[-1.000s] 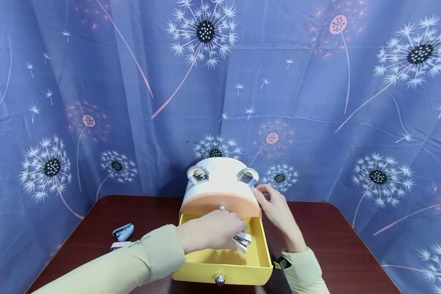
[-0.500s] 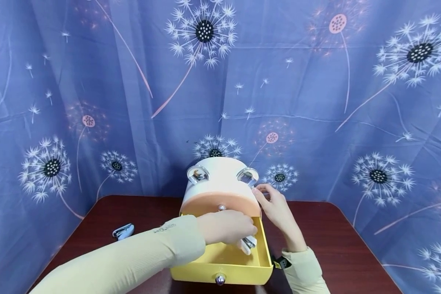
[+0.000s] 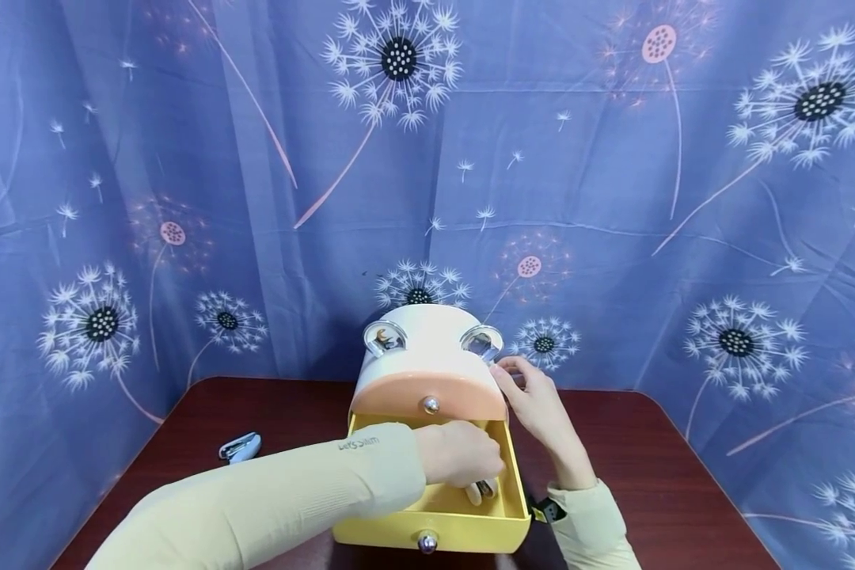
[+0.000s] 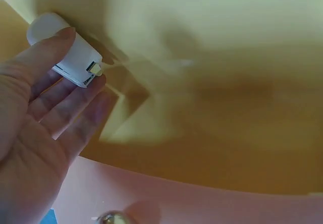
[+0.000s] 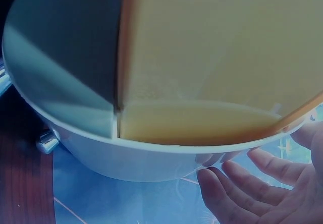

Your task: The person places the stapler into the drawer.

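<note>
Inside the pulled-out yellow drawer [image 3: 392,529], my left hand [image 3: 463,453] holds a small white stapler [image 3: 474,494] near the drawer's right wall. The left wrist view shows the thumb on top of the stapler [image 4: 73,57] and the fingers beneath it. My right hand [image 3: 539,408] rests its fingertips against the right side of the white cabinet [image 3: 429,340] that houses the drawer. In the right wrist view, the loosely bent fingers [image 5: 255,191] of that hand lie along the cabinet's outer wall.
A light blue stapler [image 3: 241,449] lies on the dark red table [image 3: 285,408], left of the cabinet. Above the drawer is a peach front with a silver knob [image 3: 431,405]. Two mirrored, eye-like rounds [image 3: 385,339] sit on the cabinet. A blue dandelion-print curtain [image 3: 584,182] hangs behind.
My left hand has moved right and lower within the drawer, carrying the white stapler. Its sleeve now covers the pale pink thing seen earlier on the table. The right hand stays put.
</note>
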Tool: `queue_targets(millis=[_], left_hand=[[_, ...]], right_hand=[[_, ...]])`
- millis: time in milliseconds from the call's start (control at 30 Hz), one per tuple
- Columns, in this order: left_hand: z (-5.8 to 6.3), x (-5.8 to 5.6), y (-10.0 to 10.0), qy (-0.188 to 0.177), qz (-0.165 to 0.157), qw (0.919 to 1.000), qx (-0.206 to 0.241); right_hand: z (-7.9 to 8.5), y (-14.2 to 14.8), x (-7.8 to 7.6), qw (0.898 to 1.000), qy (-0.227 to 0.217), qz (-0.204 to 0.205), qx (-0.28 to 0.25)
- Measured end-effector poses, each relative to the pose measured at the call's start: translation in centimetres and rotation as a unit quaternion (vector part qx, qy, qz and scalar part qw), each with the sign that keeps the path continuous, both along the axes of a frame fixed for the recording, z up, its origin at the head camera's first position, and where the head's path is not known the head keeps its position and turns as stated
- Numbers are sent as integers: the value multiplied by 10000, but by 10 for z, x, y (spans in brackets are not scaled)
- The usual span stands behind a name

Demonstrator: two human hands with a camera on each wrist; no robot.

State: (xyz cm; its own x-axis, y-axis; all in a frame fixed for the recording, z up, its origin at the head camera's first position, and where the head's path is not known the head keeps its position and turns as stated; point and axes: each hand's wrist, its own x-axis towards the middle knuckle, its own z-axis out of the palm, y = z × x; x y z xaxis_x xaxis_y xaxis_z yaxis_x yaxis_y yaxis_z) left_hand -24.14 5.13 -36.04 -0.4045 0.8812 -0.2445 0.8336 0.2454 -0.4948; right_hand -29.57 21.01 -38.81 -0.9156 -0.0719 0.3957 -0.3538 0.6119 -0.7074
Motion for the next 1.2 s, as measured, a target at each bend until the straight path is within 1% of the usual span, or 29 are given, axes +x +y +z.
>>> queue_targets(millis=[200, 333, 500, 633, 700, 767, 833, 967, 1100, 1200], left_hand=[[0, -1, 0, -74, 26, 10000, -36], [-2, -2, -1, -133, -34, 9999, -95], [-2, -1, -3, -37, 85, 9999, 42], [-1, 3, -5, 112, 184, 9997, 94], [2, 6, -7, 53, 311, 9994, 139], [5, 9, -9, -18, 419, 9989, 212], [10, 10, -12, -215, 538, 9978, 326], [24, 16, -17, -468, 755, 9942, 611], [39, 30, -21, -431, 1163, 9887, 848], [49, 42, -26, -403, 1329, 9851, 1013]], right_hand=[[1, -1, 1, 10000, 3, 28, -3], [1, -1, 1, 10000, -13, 14, -9], [1, 0, -1, 10000, -52, -15, -2], [0, 0, -1, 10000, -32, -2, 10], [-1, 0, -1, 10000, -27, 11, -2], [-1, 0, -1, 10000, -24, 10, -12], [-2, 0, -1, 10000, -32, 1, -7], [-2, -1, 0, 10000, -45, 8, 6], [-1, -1, 0, 10000, -57, 3, 6], [-1, -1, 0, 10000, -44, -29, 15]])
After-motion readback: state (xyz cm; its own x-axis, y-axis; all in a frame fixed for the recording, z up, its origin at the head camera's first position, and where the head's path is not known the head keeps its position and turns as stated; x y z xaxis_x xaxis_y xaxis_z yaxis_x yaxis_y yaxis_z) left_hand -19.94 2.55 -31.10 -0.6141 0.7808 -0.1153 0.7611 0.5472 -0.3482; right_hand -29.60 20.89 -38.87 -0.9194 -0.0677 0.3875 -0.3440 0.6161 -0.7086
